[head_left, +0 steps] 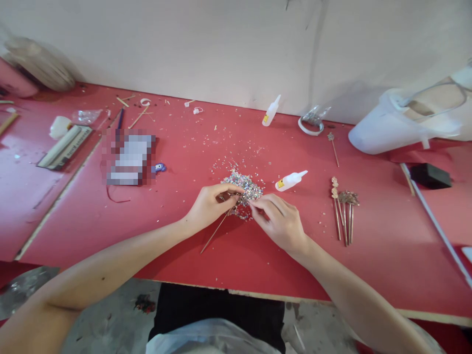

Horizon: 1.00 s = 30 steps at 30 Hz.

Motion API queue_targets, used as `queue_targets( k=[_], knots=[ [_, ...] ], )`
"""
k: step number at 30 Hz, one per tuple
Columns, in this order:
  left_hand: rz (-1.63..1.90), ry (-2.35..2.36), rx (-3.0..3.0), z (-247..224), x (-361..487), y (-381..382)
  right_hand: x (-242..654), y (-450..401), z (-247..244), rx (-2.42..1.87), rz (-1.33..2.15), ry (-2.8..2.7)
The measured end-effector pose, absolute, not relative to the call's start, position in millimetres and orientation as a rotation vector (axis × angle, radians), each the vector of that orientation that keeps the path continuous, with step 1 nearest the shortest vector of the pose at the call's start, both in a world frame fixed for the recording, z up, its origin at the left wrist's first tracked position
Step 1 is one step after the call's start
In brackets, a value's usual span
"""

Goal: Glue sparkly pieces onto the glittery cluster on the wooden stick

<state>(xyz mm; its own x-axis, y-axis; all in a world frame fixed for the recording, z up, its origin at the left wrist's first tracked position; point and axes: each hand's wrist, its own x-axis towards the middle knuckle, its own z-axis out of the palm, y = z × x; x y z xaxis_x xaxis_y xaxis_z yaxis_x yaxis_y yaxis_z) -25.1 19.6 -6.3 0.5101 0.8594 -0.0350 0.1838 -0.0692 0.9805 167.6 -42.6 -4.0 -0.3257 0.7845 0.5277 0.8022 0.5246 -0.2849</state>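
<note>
A pile of small glittering chips lies mid-table, under and between my two hands. My left hand is closed in a pinch on a thin brown stick, whose bare end slants down toward the table's front edge. The stick's upper end is hidden by the fingers and blends into the chips. At the pile's right side, the fingertips of my right hand are pressed together; whatever they hold is too small to make out. A white glue bottle with a yellow label lies just beyond my right hand.
Several decorated sticks lie to the right, with a single one behind them. Farther back are a second glue bottle, a tape roll and a white bucket. Leftward are a blurred-out rectangular object and a narrow packet.
</note>
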Motion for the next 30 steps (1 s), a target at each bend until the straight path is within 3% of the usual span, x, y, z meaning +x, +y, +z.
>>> queue_targets(
  k=[15, 30],
  knots=[
    [0.720, 0.914, 1.548, -5.7, -24.8, 19.9, 167.7, -42.4, -6.2, -1.276, -0.005, -2.113],
    [0.795, 0.881, 1.430, -6.6, -24.4, 20.2, 159.7, -41.5, -11.6, -1.445, 0.915, -1.475]
  ],
)
